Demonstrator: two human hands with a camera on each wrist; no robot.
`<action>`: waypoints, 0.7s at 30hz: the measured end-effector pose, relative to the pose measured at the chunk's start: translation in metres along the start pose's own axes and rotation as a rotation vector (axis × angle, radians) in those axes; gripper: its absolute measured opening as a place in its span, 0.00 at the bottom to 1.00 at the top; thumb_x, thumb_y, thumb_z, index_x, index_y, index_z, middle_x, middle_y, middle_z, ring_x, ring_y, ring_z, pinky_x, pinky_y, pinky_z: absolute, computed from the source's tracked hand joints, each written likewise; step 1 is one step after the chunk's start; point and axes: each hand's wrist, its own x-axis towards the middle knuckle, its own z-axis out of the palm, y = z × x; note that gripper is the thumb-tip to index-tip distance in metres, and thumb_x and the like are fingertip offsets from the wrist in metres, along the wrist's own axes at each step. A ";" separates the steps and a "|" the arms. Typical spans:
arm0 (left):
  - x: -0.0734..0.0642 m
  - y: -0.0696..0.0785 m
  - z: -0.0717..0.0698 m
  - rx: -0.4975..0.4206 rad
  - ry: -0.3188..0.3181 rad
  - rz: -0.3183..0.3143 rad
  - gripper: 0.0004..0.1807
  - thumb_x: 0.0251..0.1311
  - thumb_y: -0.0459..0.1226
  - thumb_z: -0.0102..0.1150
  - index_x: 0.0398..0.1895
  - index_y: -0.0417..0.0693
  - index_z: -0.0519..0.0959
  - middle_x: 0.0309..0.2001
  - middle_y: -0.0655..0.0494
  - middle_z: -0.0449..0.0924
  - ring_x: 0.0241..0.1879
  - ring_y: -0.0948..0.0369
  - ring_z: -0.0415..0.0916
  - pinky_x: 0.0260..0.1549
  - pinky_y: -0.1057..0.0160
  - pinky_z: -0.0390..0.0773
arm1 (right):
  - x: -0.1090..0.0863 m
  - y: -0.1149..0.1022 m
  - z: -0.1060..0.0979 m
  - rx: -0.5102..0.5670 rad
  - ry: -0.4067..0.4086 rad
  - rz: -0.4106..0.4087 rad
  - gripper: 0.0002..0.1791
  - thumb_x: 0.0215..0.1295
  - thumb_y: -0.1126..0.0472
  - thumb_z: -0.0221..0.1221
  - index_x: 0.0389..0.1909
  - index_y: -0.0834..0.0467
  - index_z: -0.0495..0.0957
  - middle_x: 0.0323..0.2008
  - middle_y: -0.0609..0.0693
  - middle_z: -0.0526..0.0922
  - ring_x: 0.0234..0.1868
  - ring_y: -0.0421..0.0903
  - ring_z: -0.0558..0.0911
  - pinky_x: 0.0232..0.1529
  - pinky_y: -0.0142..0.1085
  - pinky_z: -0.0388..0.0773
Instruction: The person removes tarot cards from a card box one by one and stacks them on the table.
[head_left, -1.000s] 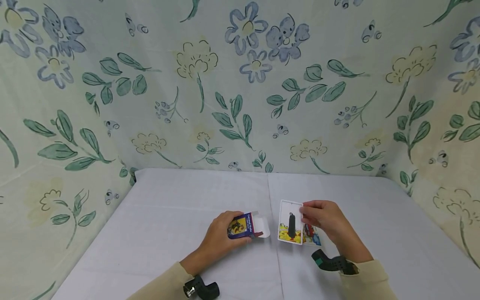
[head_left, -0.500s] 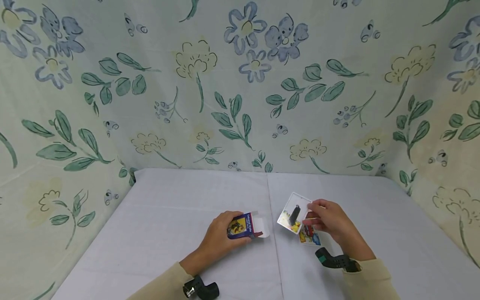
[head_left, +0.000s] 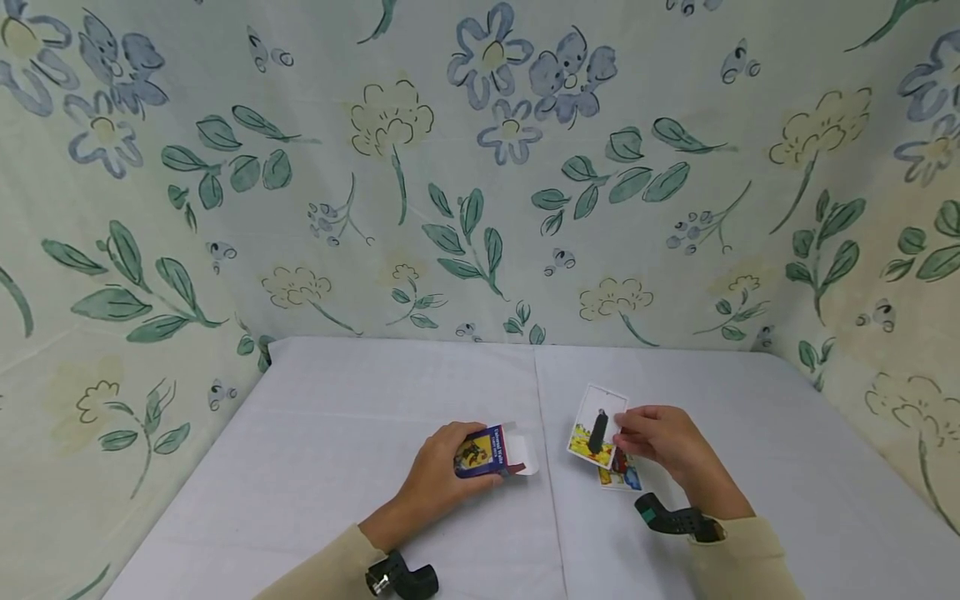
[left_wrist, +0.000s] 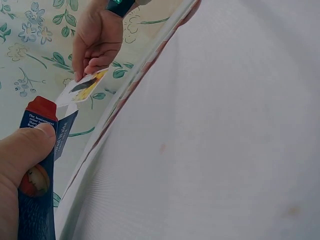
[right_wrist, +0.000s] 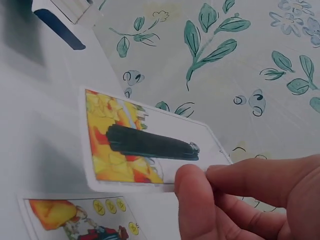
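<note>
My left hand (head_left: pixel 442 467) grips a small blue card box (head_left: pixel 480 452) with a yellow picture, its white flap open toward the right. In the left wrist view the thumb presses the side of the box (left_wrist: pixel 37 165), near its red top. Between thumb and fingers my right hand (head_left: pixel 660 437) pinches a card (head_left: pixel 595 427) by its right edge. That card shows a dark upright figure over a yellow ground. Below it on the table lies another card (head_left: pixel 621 477), partly covered from above; the right wrist view shows yellow coin shapes on this lower card (right_wrist: pixel 85 220).
A white cloth covers the table (head_left: pixel 360 400). Floral fabric (head_left: pixel 480 183) hangs behind it and along both sides. Each wrist carries a black camera mount, one at the left wrist (head_left: pixel 401 577) and one at the right (head_left: pixel 671 518).
The right hand has drawn back slightly to the right, and its card has tilted and shifted right over the lower card. The left hand and box have stayed in place.
</note>
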 end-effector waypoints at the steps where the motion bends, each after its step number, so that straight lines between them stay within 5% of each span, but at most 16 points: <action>1: 0.000 0.000 0.000 -0.001 -0.001 -0.001 0.39 0.46 0.57 0.72 0.62 0.54 0.72 0.54 0.64 0.75 0.49 0.65 0.70 0.47 0.57 0.73 | 0.001 0.001 -0.001 -0.008 0.004 0.003 0.24 0.66 0.58 0.61 0.55 0.71 0.69 0.35 0.59 0.81 0.33 0.50 0.84 0.39 0.37 0.81; 11: 0.000 -0.001 0.000 0.003 0.016 0.015 0.39 0.45 0.57 0.72 0.61 0.55 0.72 0.54 0.65 0.75 0.49 0.66 0.70 0.46 0.58 0.74 | 0.006 0.006 -0.012 -0.140 0.066 0.012 0.27 0.63 0.52 0.63 0.54 0.68 0.73 0.37 0.57 0.79 0.33 0.50 0.79 0.38 0.35 0.80; 21: 0.000 0.000 0.000 -0.010 -0.002 -0.010 0.39 0.45 0.55 0.73 0.61 0.56 0.72 0.54 0.65 0.74 0.50 0.66 0.69 0.48 0.57 0.73 | 0.008 0.011 -0.024 -0.126 0.064 0.049 0.26 0.62 0.56 0.65 0.53 0.70 0.72 0.36 0.58 0.80 0.32 0.50 0.80 0.37 0.36 0.81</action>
